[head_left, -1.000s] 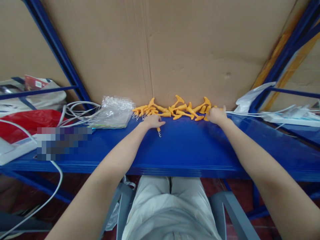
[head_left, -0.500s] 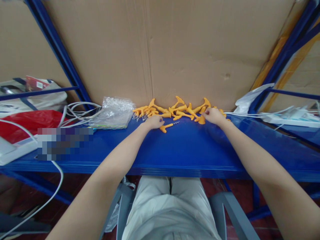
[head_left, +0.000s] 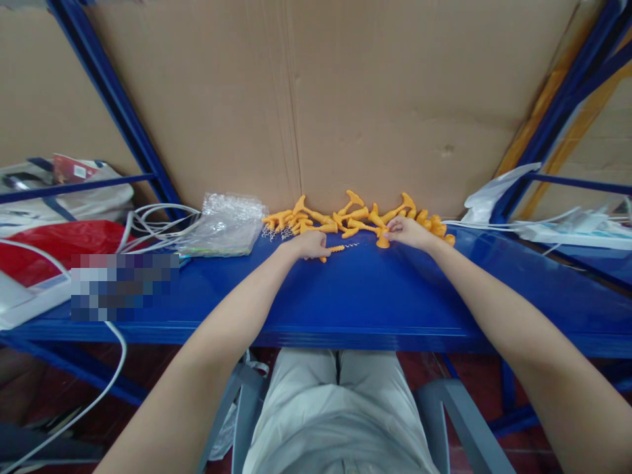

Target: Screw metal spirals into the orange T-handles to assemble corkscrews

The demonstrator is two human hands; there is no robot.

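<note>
My left hand [head_left: 312, 244] is closed on the handle of an orange corkscrew [head_left: 337, 249], whose metal spiral points right. Just above the blue table, my right hand [head_left: 403, 233] pinches an orange piece with a round flared end [head_left: 382, 241]. Behind both hands lies a pile of orange handles [head_left: 353, 214] against the cardboard. Several metal spirals [head_left: 269, 232] show at the pile's left end. More rounded orange pieces [head_left: 437, 226] lie to the right, just past my right hand.
Clear plastic bags [head_left: 224, 224] lie left of the pile, beside white cables [head_left: 165, 210] and a red bag [head_left: 64, 245]. White packaging [head_left: 498, 191] stands at the right by the blue frame. Cardboard [head_left: 370, 99] rises behind the blue table [head_left: 355, 296].
My left hand has moved slightly right and taken hold of the corkscrew that lay beside it. My right hand has moved left with the flared orange piece.
</note>
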